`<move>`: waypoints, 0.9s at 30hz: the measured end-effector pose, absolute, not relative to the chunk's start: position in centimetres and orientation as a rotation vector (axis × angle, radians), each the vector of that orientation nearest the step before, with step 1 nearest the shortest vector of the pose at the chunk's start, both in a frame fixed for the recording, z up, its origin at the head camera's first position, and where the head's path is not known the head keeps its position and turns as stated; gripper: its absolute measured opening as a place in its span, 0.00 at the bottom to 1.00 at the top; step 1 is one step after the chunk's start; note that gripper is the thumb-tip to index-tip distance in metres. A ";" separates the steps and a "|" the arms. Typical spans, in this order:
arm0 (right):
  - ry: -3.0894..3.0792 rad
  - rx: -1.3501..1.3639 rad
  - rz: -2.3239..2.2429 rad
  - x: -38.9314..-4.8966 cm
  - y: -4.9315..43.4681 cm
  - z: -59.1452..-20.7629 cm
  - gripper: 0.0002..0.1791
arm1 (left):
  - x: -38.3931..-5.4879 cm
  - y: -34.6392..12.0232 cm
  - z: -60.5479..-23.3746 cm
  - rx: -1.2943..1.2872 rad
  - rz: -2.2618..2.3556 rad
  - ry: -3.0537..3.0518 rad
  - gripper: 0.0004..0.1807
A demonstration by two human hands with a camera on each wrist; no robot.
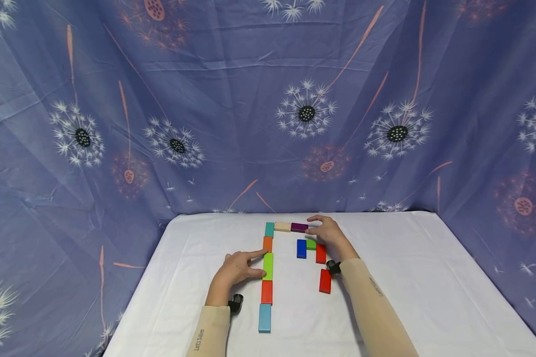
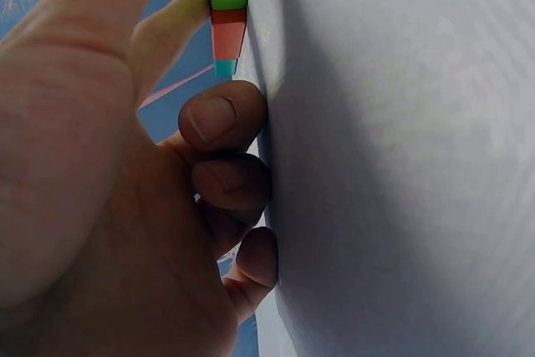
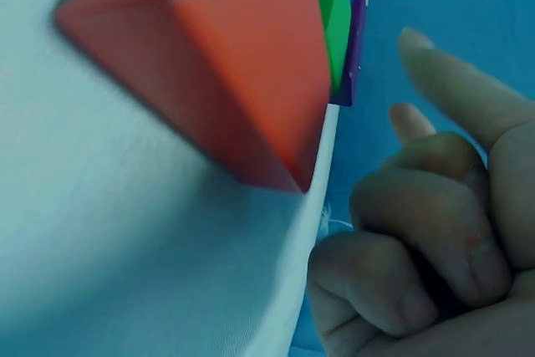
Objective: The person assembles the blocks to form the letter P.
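Observation:
My left hand [image 1: 237, 268] lies beside a column of blocks. Its index fingertip is at the orange block [image 1: 267, 243] and its thumb tip at the lime green block [image 1: 268, 267]; the other fingers bend down to the cloth in the left wrist view. Below these come a red block [image 1: 266, 292] and a light blue block [image 1: 264, 318]. A teal block [image 1: 269, 229] tops the column, with a cream block [image 1: 283, 226] and a purple block [image 1: 300, 227] in a row to its right. Beside the purple block's right end, my right hand [image 1: 331, 235] has thumb and index finger spread apart.
Inside the corner of the row and column sit a dark blue block [image 1: 301, 249], a green block [image 1: 311, 245] and a red block [image 1: 320, 254]. Nearer me lies another red block [image 1: 325, 281]. White cloth [image 1: 406, 297] covers the table, with a patterned curtain [image 1: 250, 124] behind.

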State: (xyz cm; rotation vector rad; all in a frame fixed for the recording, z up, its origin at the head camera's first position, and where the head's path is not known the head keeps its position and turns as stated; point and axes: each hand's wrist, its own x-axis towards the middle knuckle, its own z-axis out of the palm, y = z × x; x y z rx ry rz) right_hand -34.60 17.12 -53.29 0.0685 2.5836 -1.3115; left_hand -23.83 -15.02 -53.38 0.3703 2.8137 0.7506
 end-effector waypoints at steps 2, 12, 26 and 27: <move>2.585 0.033 -1.290 -34.2 17.2 -53.1 0.29 | -23.8 -15.1 -53.4 0.371 0.751 2.813 0.40; 2.577 -0.093 -1.199 -31.7 17.3 -53.3 0.35 | -23.8 -15.2 -53.4 0.352 0.757 2.802 0.40; 2.652 -0.113 -1.065 -29.3 17.2 -53.7 0.39 | -24.0 -15.1 -53.7 0.348 0.763 2.805 0.41; 2.662 -0.113 -1.060 -29.2 17.2 -53.7 0.39 | -24.0 -15.1 -53.7 0.352 0.762 2.807 0.41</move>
